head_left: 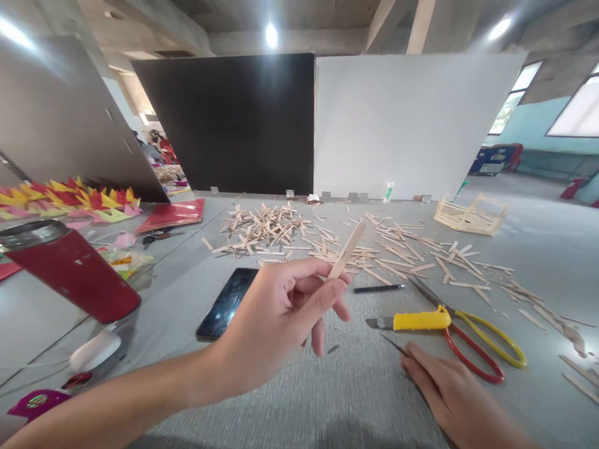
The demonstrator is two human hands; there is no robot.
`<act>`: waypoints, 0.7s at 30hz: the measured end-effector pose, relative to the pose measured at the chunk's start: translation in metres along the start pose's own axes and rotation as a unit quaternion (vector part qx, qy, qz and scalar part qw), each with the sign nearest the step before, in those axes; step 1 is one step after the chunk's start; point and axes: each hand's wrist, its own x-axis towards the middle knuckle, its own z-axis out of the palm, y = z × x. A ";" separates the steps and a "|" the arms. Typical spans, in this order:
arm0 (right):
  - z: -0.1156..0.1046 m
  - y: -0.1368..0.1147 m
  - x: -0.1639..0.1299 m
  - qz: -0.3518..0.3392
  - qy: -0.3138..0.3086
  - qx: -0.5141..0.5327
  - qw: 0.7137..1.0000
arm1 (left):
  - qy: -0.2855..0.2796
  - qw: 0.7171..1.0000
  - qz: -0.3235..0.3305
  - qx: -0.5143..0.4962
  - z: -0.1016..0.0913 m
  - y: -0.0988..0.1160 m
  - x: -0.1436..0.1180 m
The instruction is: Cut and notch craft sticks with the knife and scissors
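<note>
Pinching a stick [347,251] between thumb and fingertips, the left hand [281,321] hovers above the desk [327,399], its grip closed narrowly on the stick's lower end. The stick tilts up and to the right, its free end rising above the knuckles. The right hand [452,396] rests low on the desk at the near right, fingers curled around a thin dark tool [393,344] whose tip points up-left; its grip is closed on that tool, though most of the tool is hidden.

Just beyond the right hand lies a yellow knife [412,321], blade pointing left, touching the scissors [472,340] with red and yellow handles. A black pen [379,289] lies a little farther back. A phone [227,302] lies face up, partly behind the left hand.

Farther back, loose sticks are scattered in a wide pile [266,227] across the desk, thinning out to the right. A small frame [470,215] built of sticks stands at the far right. At the left, a red flask [70,268] looms close, tilted, with a white mouse [95,350] below it. Behind them lie folded coloured paper shapes [70,199] and a red sheet [173,215]. A black board [229,121] and a white board [407,125] stand upright at the desk's far edge.
</note>
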 end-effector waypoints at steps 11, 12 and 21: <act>-0.003 0.001 0.002 -0.023 0.023 0.004 0.999 | -0.071 0.988 -0.086 -0.107 0.004 0.010 -0.006; -0.003 0.001 0.002 -0.023 0.022 0.004 0.999 | -0.073 0.987 -0.091 -0.109 0.004 0.011 -0.006; -0.007 -0.001 0.004 -0.023 0.025 0.018 0.999 | -0.080 0.984 -0.107 -0.117 0.004 0.013 -0.007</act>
